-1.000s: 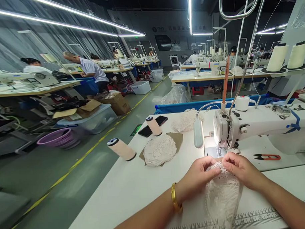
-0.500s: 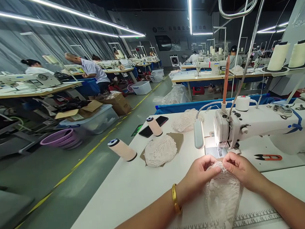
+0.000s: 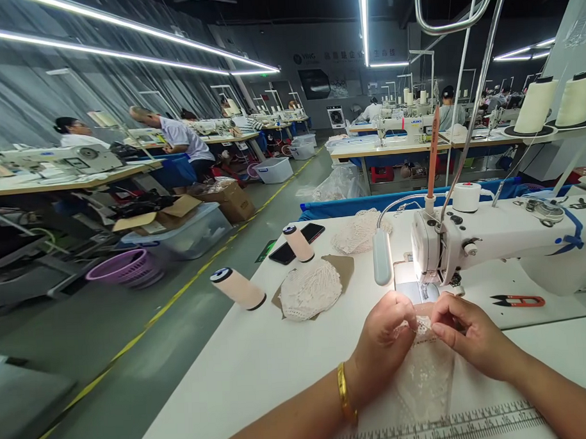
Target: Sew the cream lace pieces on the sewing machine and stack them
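Observation:
A piece of cream lace fabric point(image 3: 426, 378) hangs from my two hands onto the white table, just in front of the sewing machine point(image 3: 471, 229). My left hand point(image 3: 390, 331), with a gold bangle at its wrist, is closed on the upper left edge of the lace. Thumb and fingers of my right hand point(image 3: 465, 332) pinch the upper right edge. Between them the scalloped border shows. The lit presser foot point(image 3: 424, 292) is a short way beyond my fingertips, apart from the lace.
Orange-handled thread snips point(image 3: 519, 300) lie right of my hands. To the left are a lace stack point(image 3: 311, 289) on brown card, two thread cones point(image 3: 238, 288) and a phone point(image 3: 287, 250). More lace point(image 3: 358, 231) lies behind. A ruler strip point(image 3: 502, 420) crosses the front. Co-workers sit at machines beyond.
My left hand has rolled over, its fingers now curled down over the lace edge. The lace's top edge sits slightly lower, and its lower part has shifted. The view has swung a little left.

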Demonstrator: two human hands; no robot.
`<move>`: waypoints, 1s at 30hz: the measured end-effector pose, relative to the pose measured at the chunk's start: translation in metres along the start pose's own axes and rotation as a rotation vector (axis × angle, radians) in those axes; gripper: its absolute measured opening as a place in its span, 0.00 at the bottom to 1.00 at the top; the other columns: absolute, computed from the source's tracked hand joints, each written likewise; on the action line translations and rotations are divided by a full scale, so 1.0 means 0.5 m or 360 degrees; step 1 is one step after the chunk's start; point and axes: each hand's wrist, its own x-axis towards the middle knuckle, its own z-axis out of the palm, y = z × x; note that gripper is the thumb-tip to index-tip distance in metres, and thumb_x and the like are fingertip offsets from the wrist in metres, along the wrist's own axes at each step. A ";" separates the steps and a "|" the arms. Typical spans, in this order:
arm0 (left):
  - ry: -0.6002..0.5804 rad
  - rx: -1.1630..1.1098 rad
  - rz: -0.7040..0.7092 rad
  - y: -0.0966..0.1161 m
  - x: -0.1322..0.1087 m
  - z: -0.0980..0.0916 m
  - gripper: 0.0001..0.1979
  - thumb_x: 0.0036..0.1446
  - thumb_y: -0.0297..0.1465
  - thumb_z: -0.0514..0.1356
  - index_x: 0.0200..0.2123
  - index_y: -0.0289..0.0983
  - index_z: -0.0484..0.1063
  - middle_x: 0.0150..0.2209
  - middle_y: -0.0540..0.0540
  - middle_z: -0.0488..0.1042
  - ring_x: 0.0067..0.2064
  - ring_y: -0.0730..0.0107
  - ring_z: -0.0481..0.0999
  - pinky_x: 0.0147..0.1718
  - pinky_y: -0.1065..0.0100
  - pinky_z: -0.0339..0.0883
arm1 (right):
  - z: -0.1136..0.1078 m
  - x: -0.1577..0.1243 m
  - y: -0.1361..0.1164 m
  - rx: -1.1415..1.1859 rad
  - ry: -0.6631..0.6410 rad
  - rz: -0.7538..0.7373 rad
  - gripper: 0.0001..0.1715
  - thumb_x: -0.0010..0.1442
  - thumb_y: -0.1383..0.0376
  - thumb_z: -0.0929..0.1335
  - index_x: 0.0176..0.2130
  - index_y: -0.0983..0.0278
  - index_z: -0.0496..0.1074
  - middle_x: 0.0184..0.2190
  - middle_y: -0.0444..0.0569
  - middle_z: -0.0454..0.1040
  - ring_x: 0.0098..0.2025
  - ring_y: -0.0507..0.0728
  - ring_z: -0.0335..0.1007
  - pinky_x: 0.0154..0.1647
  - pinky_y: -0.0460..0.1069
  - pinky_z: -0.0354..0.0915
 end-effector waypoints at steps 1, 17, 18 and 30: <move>0.0002 0.0007 0.0006 -0.001 0.000 0.001 0.09 0.65 0.21 0.57 0.34 0.39 0.70 0.37 0.48 0.70 0.39 0.69 0.72 0.38 0.69 0.69 | 0.003 0.000 0.001 -0.0004 0.0028 0.0003 0.08 0.69 0.61 0.68 0.36 0.58 0.70 0.31 0.42 0.67 0.33 0.54 0.61 0.34 0.48 0.58; 0.0022 0.0110 0.0067 -0.006 -0.007 -0.001 0.13 0.62 0.17 0.56 0.40 0.41 0.74 0.39 0.50 0.70 0.40 0.70 0.73 0.40 0.71 0.71 | 0.025 -0.010 0.009 -0.0339 0.0199 -0.0284 0.08 0.65 0.68 0.68 0.43 0.56 0.66 0.33 0.39 0.70 0.33 0.52 0.65 0.33 0.47 0.61; 0.0026 0.0119 0.0078 -0.006 -0.006 0.000 0.13 0.61 0.17 0.56 0.40 0.41 0.74 0.39 0.50 0.70 0.41 0.70 0.73 0.40 0.71 0.71 | 0.026 -0.010 0.010 -0.0390 0.0226 -0.0347 0.09 0.66 0.69 0.67 0.43 0.55 0.66 0.32 0.39 0.69 0.32 0.52 0.65 0.32 0.47 0.60; 0.0035 0.0179 0.0188 -0.008 -0.009 0.005 0.11 0.63 0.19 0.57 0.39 0.41 0.73 0.39 0.49 0.71 0.40 0.71 0.74 0.39 0.72 0.71 | 0.029 -0.012 0.001 -0.0624 0.0321 -0.0584 0.08 0.66 0.71 0.64 0.42 0.56 0.62 0.26 0.36 0.62 0.27 0.52 0.61 0.31 0.47 0.57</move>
